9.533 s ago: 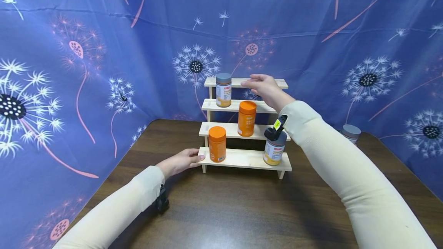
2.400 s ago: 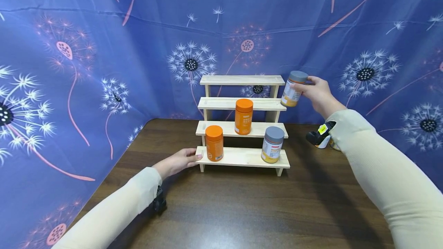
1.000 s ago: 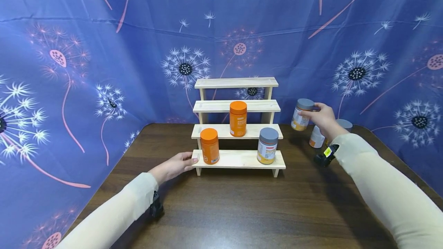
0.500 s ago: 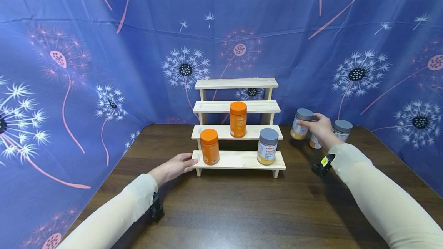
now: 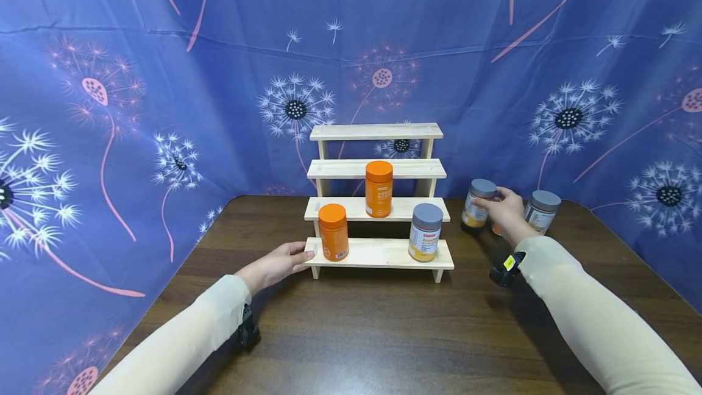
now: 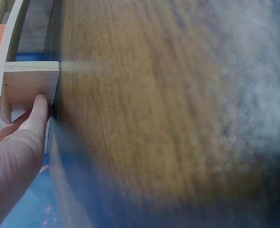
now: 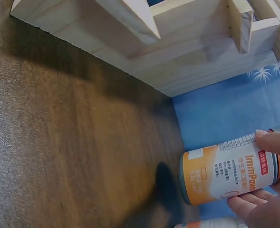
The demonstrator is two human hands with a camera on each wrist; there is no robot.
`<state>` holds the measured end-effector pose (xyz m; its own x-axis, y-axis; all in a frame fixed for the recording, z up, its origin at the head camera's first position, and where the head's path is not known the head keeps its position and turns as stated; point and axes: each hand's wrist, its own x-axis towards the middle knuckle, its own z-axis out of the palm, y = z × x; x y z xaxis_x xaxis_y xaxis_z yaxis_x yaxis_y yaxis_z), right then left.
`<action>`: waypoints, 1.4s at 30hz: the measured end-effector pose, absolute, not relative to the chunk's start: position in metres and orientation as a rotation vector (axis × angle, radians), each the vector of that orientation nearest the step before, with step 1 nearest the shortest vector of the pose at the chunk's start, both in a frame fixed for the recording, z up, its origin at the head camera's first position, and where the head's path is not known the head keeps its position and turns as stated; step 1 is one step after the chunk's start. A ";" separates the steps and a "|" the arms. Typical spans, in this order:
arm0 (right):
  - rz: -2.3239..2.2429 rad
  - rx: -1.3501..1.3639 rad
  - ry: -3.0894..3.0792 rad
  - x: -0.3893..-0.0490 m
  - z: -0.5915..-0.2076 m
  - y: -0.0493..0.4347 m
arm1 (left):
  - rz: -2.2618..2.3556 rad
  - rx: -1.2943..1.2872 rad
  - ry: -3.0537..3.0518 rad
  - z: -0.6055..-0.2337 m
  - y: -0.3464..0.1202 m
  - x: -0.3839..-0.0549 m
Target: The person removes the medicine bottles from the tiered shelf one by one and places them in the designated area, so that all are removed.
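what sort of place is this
Probably a staged tabletop display or recording corner: a blue dandelion-print cloth hangs behind a dark wooden table, where a small stepped wooden rack holds three lidded jars.

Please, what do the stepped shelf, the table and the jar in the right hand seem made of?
Stepped shelf: pale wood, apparently unvarnished, showing grain.
Table: brown wood or laminate imitating it; dark grain, soft shine.
Held jar: perhaps plastic; matte, evenly grey lid, but the label hides most of the body.

Arms (image 5: 592,309) stretched forward — left hand (image 5: 278,266) and right hand (image 5: 507,212) gripping, well apart.
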<state>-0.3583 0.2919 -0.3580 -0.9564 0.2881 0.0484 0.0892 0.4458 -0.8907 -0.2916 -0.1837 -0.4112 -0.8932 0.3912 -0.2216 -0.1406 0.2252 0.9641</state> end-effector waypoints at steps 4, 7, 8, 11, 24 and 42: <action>1.528 -0.351 -2.497 -0.359 -0.363 0.289 | 1.694 0.226 2.092 -0.411 -0.184 -0.292; 1.518 -0.355 -2.478 -0.360 -0.369 0.288 | 1.699 0.217 2.086 -0.411 -0.184 -0.292; 1.516 -0.355 -2.468 -0.361 -0.371 0.288 | 1.697 0.222 2.084 -0.411 -0.184 -0.292; 1.509 -0.356 -2.441 -0.363 -0.377 0.287 | 1.697 0.216 2.083 -0.412 -0.184 -0.293; 1.518 -0.337 -2.442 -0.363 -0.382 0.285 | 1.706 0.247 2.080 -0.414 -0.185 -0.294; 1.662 -0.365 -2.388 -0.355 -0.383 0.290 | 1.696 0.241 2.090 -0.414 -0.185 -0.292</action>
